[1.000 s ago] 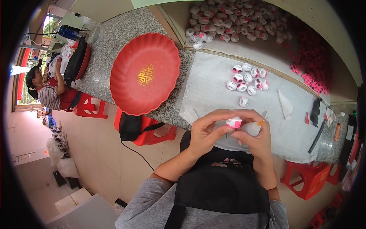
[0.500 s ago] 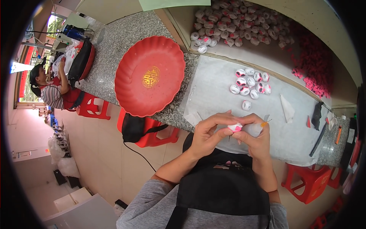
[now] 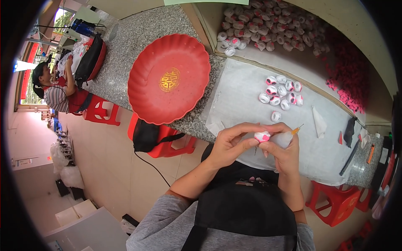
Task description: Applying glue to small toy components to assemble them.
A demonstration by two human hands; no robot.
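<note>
Between the fingertips of both hands is a small rounded white piece with a pink patch point(image 3: 262, 137). My left hand point(image 3: 228, 146) pinches it from the left, thumb below and fingers above. My right hand point(image 3: 286, 157) closes on its other side and also keeps a translucent squeeze bottle point(image 3: 283, 139) in the palm. The bottle's orange needle tip point(image 3: 295, 130) points up and to the right. Just beyond the hands, a single similar piece point(image 3: 276, 116) sits on the white sheet point(image 3: 238, 98), with several more white-and-pink pieces point(image 3: 271, 90) grouped behind it.
A red scalloped tray point(image 3: 184, 98) stands left on the granite counter point(image 3: 138, 29). A heap of white pieces point(image 3: 272, 27) and pink bits point(image 3: 347, 79) fill the shelf behind. Right lie a white scrap point(image 3: 319, 122) and black cloth point(image 3: 349, 131). A co-worker point(image 3: 56, 90) sits far left.
The whole view has shifted slightly. Both hands still hold the piece, whose pink patch has turned a little. The bottle's needle tip now angles more upward.
</note>
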